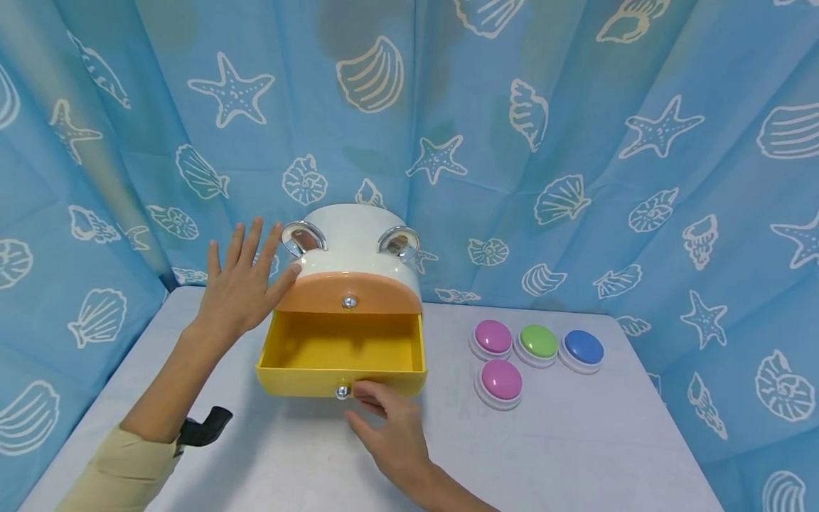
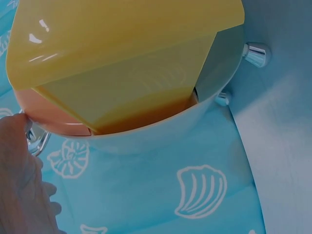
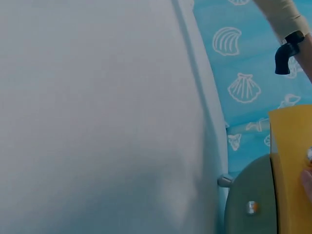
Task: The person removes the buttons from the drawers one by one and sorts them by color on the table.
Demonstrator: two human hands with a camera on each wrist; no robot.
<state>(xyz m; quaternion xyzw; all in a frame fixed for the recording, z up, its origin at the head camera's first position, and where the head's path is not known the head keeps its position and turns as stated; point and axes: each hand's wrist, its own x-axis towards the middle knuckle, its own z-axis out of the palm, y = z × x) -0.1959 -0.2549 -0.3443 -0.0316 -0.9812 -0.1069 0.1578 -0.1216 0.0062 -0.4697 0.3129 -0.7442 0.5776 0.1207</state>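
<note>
A small white cabinet (image 1: pixel 355 238) shaped like an animal's head stands at the back of the table, with silver-rimmed eyes. Its upper drawer (image 1: pixel 320 291) has an orange front and is closed. The yellow lower drawer (image 1: pixel 294 380) is pulled out, and nothing lies in the part of it that shows. My left hand (image 1: pixel 239 284) is spread flat at the cabinet's left side, thumb by the orange front. My right hand (image 1: pixel 397 434) has its fingertips at the yellow front, just right of the silver knob (image 1: pixel 343 391), with the thumb apart below.
To the right on the white table (image 1: pixel 563 441) are several round push buttons: a pink button (image 1: pixel 493 337), a green button (image 1: pixel 538 343), a blue button (image 1: pixel 583 348) and a second pink button (image 1: pixel 501 381). A blue shell-patterned curtain (image 1: pixel 473 213) hangs behind the cabinet.
</note>
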